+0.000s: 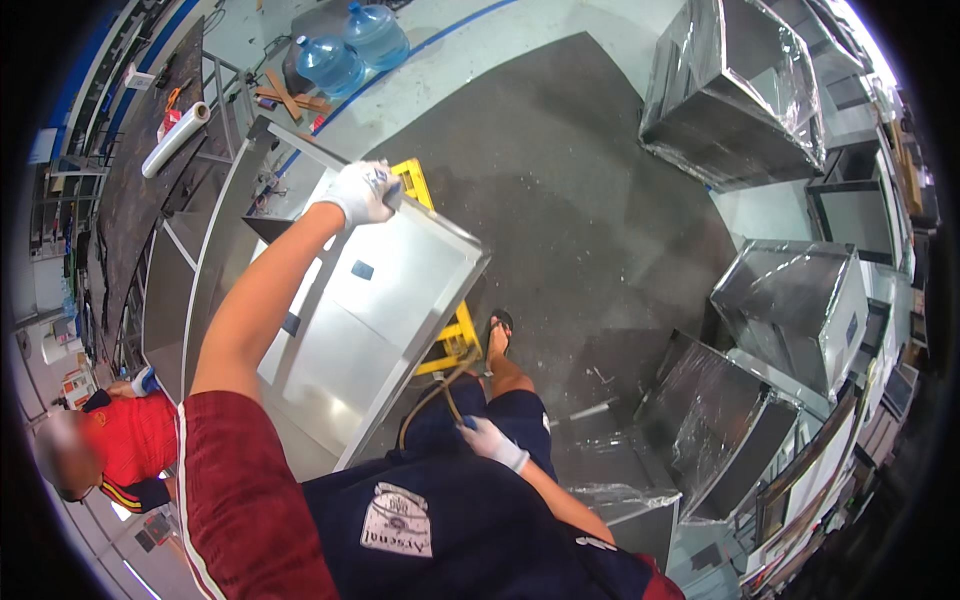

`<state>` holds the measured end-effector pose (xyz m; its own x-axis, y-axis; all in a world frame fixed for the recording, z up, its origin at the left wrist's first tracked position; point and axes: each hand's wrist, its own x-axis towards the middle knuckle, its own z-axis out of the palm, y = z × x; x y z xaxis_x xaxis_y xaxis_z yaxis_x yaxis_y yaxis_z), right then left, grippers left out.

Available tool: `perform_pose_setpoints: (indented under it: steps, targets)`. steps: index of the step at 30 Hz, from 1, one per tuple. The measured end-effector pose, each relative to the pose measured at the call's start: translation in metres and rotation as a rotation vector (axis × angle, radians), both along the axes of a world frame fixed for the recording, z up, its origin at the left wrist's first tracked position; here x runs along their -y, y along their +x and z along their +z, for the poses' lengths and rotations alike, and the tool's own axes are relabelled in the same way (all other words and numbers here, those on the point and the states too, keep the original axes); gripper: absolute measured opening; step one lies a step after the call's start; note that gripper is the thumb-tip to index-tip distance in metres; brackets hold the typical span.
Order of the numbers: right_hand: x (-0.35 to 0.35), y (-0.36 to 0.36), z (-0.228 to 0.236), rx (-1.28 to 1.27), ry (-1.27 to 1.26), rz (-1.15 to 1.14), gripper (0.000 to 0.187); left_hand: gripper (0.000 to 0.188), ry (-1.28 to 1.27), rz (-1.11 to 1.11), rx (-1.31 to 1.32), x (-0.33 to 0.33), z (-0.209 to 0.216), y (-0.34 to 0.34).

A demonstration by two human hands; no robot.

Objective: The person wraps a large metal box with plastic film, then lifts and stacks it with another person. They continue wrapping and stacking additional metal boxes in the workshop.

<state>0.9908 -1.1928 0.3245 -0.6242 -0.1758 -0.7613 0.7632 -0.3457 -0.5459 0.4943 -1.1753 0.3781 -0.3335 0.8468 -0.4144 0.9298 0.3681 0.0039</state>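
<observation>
A silvery sheet-metal cabinet [350, 330], open on the side facing me, stands tilted in the view at my left. My left hand [365, 193], in a white glove, reaches over it with the fingers closed at its far top edge. My right hand [492, 443], also gloved, is low in front of my shorts, closed on the blue end fitting of a tan hose [452, 402]. The hose loops away to the left past my leg. Yellow slatted supports [458, 338] show beside and beneath the cabinet. What lies under the left fingers is hidden.
Film-wrapped metal cabinets [735, 95] stand along the right, several deep. A workbench [150, 180] at the left carries a white roll [176, 138]. Two blue water bottles [375, 38] stand at the back. Another person in a red shirt [130, 435] is at the lower left.
</observation>
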Motion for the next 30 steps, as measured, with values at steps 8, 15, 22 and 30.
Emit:
perform_pose_setpoints:
  steps: [8,15,22,30]
  targets:
    - [-0.031,-0.106,0.035,-0.435,0.176,0.249,0.036,0.035,-0.083,0.255,-0.162,-0.034,-0.004,-0.038]
    - [-0.077,-0.146,0.090,-0.340,0.123,0.445,0.034,0.028,0.056,0.228,-0.146,-0.029,-0.010,-0.057]
    - [-0.130,-0.162,0.110,-0.453,0.161,0.596,0.026,0.046,0.261,0.453,-0.240,-0.024,-0.017,-0.029]
    - [-0.290,-0.215,0.066,-0.593,0.148,0.987,0.038,0.070,0.412,1.139,-0.240,-0.020,-0.013,0.089]
